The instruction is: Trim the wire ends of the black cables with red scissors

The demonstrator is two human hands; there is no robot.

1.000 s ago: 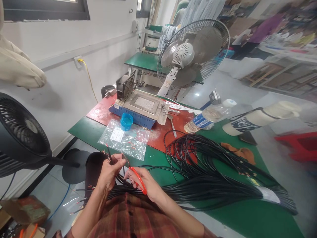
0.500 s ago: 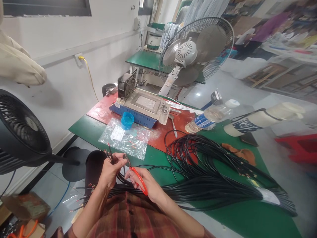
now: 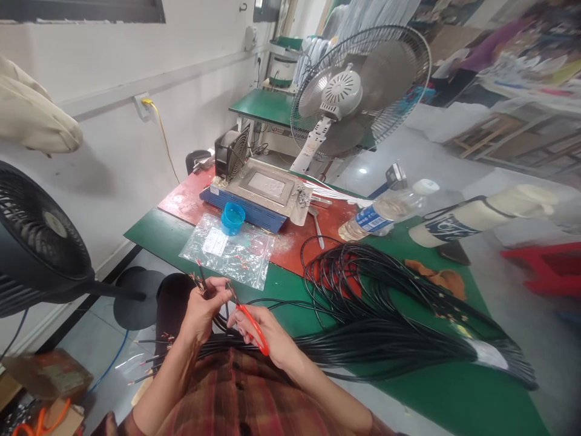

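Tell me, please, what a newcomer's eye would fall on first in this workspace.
Probably the large caged fan, rising beyond the table's far side. Next, the bright red-handled tool in the right hand, close to the left hand gripping black cables. To the right, a thick cable bundle sprawls across the green tabletop.

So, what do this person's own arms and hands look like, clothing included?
The left hand and right hand are bare, with no gloves visible. The forearms are uncovered too. The shirt is plaid in dark reds and browns; its sleeves show only at the bottom edge.
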